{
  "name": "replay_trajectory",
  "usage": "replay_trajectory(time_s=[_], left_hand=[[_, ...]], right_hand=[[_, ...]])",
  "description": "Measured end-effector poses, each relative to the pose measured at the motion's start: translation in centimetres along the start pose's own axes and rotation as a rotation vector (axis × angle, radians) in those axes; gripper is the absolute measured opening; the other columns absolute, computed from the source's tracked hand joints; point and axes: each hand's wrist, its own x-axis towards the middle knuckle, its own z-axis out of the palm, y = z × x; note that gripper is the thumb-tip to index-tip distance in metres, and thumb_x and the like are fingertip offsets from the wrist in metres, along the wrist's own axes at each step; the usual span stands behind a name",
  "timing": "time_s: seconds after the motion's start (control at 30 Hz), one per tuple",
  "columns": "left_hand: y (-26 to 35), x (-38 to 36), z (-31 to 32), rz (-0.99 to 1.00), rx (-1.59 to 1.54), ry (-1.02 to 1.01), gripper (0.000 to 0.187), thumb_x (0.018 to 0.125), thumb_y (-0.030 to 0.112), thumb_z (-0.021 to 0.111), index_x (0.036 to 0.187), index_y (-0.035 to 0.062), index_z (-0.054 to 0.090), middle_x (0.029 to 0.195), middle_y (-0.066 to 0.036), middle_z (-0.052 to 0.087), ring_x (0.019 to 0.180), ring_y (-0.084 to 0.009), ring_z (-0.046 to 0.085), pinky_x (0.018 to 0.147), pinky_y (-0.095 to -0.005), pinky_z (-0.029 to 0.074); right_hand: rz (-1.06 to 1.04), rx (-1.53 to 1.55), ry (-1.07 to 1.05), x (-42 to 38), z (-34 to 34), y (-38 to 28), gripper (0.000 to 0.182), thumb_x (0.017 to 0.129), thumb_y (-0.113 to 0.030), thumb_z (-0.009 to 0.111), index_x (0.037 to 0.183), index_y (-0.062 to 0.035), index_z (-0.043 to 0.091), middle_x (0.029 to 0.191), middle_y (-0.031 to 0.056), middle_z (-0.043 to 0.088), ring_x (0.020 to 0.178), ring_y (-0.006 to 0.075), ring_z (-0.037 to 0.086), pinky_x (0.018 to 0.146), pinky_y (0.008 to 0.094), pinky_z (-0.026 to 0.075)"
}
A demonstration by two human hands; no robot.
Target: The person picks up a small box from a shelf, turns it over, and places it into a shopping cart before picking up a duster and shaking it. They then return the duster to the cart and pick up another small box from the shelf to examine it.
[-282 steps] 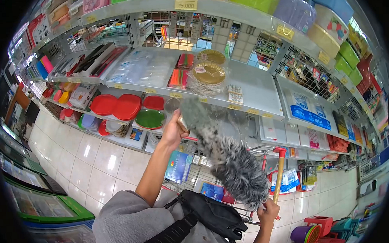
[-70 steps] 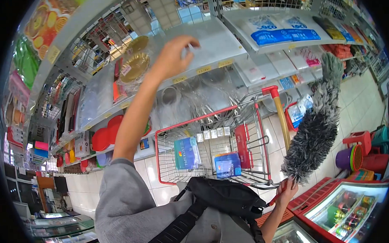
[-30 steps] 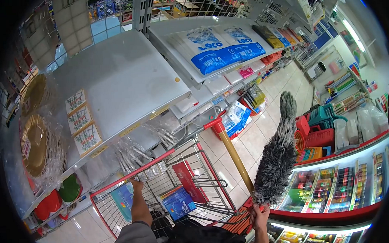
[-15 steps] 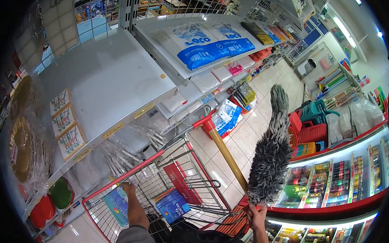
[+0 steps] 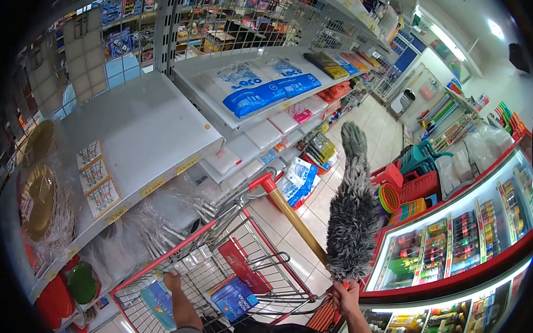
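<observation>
My right hand is closed round the red handle of a fluffy grey duster, which stands upright beside the cart's yellow handle bar. My left hand is over the left part of the wire shopping cart, right beside some small clear packs; its fingers are hard to make out, and I cannot tell if it grips them. Inside the cart lie a blue pack labelled Nota Kontan and a teal pack.
To the left, a grey shelf bears three small packs and wrapped gold trays. Blue-and-white Loco bags lie on the shelf behind. At the right stand a drinks cooler and stacked plastic stools.
The view has shifted, with the shelves and cooler now further left in it. My right hand and the duster appear slightly further left; the duster stays held.
</observation>
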Motion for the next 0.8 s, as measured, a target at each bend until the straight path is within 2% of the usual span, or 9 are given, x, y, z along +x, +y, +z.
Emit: replay_trajectory(time_s=[0.07, 0.1, 0.23, 0.4, 0.53, 0.6, 0.67, 0.7, 0.8], left_hand=[[1.4, 0.3, 0.0, -0.31, -0.048, -0.052, 0.044, 0.066, 0.006, 0.066, 0.108, 0.0014, 0.055, 0.094, -0.022, 0.064, 0.085, -0.0363, 0.063, 0.077, -0.0425, 0.051], [2.2, 0.2, -0.2, -0.275, 0.021, -0.055, 0.055, 0.068, 0.002, 0.059, 0.121, 0.0004, 0.045, 0.096, -0.024, 0.064, 0.089, -0.0375, 0.063, 0.08, -0.0442, 0.051], [5.4, -0.1, -2.0, -0.3, 0.143, -0.156, 0.05, 0.071, 0.005, 0.059, 0.12, 0.001, 0.047, 0.098, -0.024, 0.064, 0.093, -0.0369, 0.063, 0.081, -0.0422, 0.052], [4.3, 1.1, -0.5, -0.218, 0.28, -0.446, 0.055, 0.077, 0.01, 0.054, 0.131, 0.0093, 0.041, 0.101, -0.021, 0.065, 0.097, -0.0332, 0.064, 0.08, -0.0394, 0.053], [3.4, 0.3, 0.9, -0.154, 0.404, -0.427, 0.059, 0.074, 0.012, 0.06, 0.13, 0.0127, 0.04, 0.113, -0.015, 0.061, 0.103, -0.0332, 0.059, 0.08, -0.0421, 0.053], [2.7, -0.4, 1.1, -0.191, 0.271, -0.362, 0.065, 0.069, 0.012, 0.067, 0.129, 0.0123, 0.04, 0.116, -0.021, 0.056, 0.103, -0.0383, 0.056, 0.088, -0.0439, 0.048], [1.2, -0.9, 1.0, 0.02, 0.3, -0.295, 0.065, 0.064, 0.007, 0.071, 0.123, 0.0095, 0.043, 0.113, -0.028, 0.053, 0.103, -0.042, 0.054, 0.077, -0.0447, 0.054], [0.4, -1.3, 1.4, 0.004, 0.152, -0.202, 0.061, 0.064, 0.007, 0.073, 0.117, 0.0059, 0.044, 0.106, -0.03, 0.053, 0.098, -0.0433, 0.056, 0.064, -0.0418, 0.057], [-0.9, -1.5, 2.6, 0.008, -0.045, -0.091, 0.06, 0.064, 0.011, 0.075, 0.115, 0.0043, 0.044, 0.096, -0.026, 0.056, 0.087, -0.0411, 0.061, 0.053, -0.0381, 0.056]], right_hand=[[0.002, 0.002, -0.01, -0.2, 0.3, -0.2, 0.013, 0.088, -0.008, 0.057, 0.079, -0.0051, 0.048, 0.048, 0.0001, 0.041, 0.03, 0.0095, 0.034, 0.028, 0.0254, 0.031], [0.005, 0.027, -0.033, 0.0, -0.1, 0.2, 0.011, 0.088, -0.009, 0.057, 0.081, -0.0044, 0.049, 0.049, 0.0006, 0.041, 0.03, 0.0097, 0.035, 0.028, 0.0252, 0.031], [-0.026, 0.028, -0.066, 0.1, -0.5, 0.5, 0.01, 0.089, -0.008, 0.056, 0.083, -0.0041, 0.049, 0.048, 0.0008, 0.041, 0.03, 0.0097, 0.036, 0.028, 0.0251, 0.031], [-0.007, 0.04, -0.076, -0.1, -0.3, 0.2, 0.009, 0.089, -0.008, 0.056, 0.084, -0.0046, 0.048, 0.048, 0.0001, 0.04, 0.03, 0.0094, 0.034, 0.028, 0.0249, 0.031], [-0.025, 0.032, -0.062, -0.2, 0.0, 0.1, 0.01, 0.088, -0.008, 0.056, 0.082, -0.0045, 0.048, 0.047, -0.0005, 0.039, 0.03, 0.0092, 0.033, 0.028, 0.0248, 0.031], [-0.023, 0.042, -0.059, -0.1, 0.0, 0.1, 0.01, 0.088, -0.007, 0.056, 0.082, -0.0045, 0.049, 0.047, -0.0005, 0.039, 0.03, 0.0092, 0.033, 0.028, 0.0249, 0.031], [-0.02, 0.053, -0.055, -0.1, 0.0, 0.2, 0.009, 0.088, -0.007, 0.056, 0.082, -0.0044, 0.049, 0.047, -0.0006, 0.039, 0.03, 0.0092, 0.033, 0.028, 0.0251, 0.032], [-0.024, 0.04, -0.055, -0.2, 0.0, 0.2, 0.009, 0.088, -0.007, 0.056, 0.083, -0.0044, 0.049, 0.048, -0.0008, 0.039, 0.03, 0.0091, 0.033, 0.028, 0.0252, 0.032], [-0.032, 0.03, -0.042, -0.1, 0.0, 0.5, 0.008, 0.088, -0.006, 0.056, 0.084, -0.0043, 0.049, 0.048, -0.0012, 0.038, 0.03, 0.009, 0.033, 0.028, 0.0254, 0.032]])
